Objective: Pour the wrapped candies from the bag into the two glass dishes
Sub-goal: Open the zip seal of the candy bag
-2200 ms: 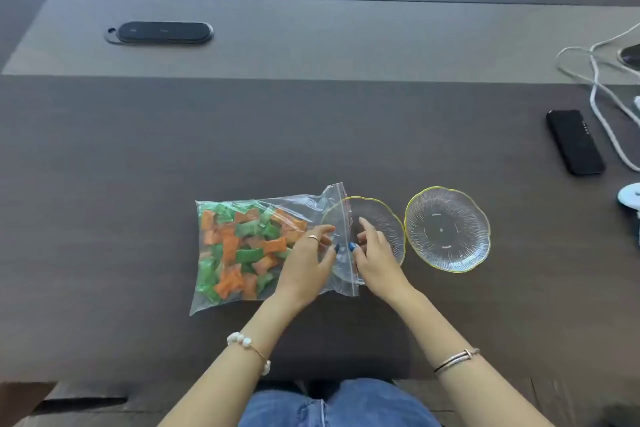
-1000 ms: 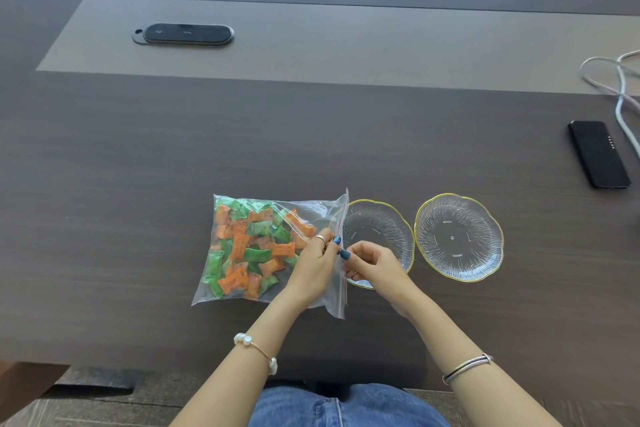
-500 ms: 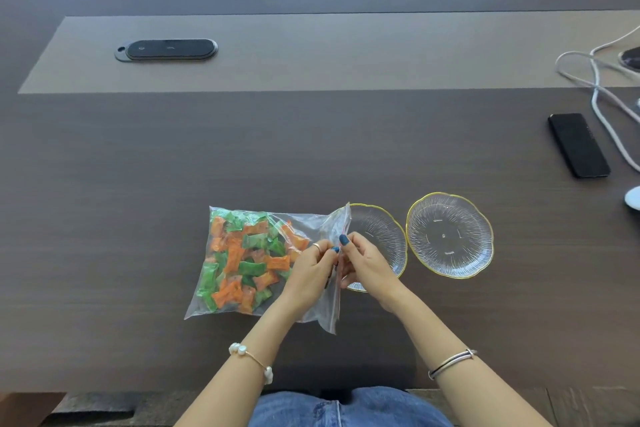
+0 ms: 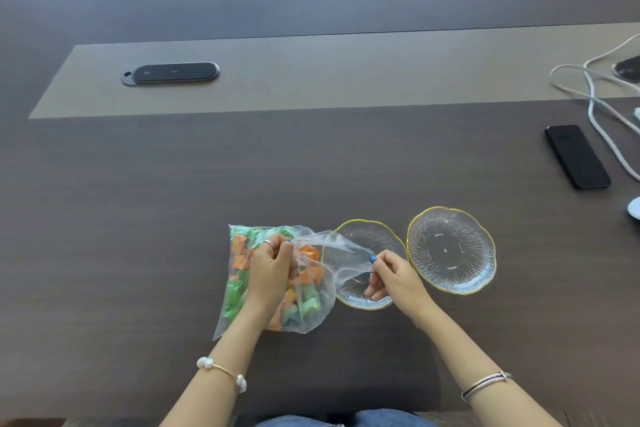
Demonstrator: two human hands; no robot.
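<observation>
Dark table (image 4: 173,218), both hands' grip, left hand (image 4: 270,267), right hand (image 4: 394,276), clamped on bag (image 4: 311,312) mouth, apparently parted

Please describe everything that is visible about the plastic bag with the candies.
The plastic bag is clear, thin and crinkled, and holds orange and green wrapped candies. It lies on the dark wooden table, its mouth pulled open toward the nearer glass dish, which it partly overlaps. The left hand pinches one side of the mouth and the right hand pinches the other. No candy has left it.
</observation>
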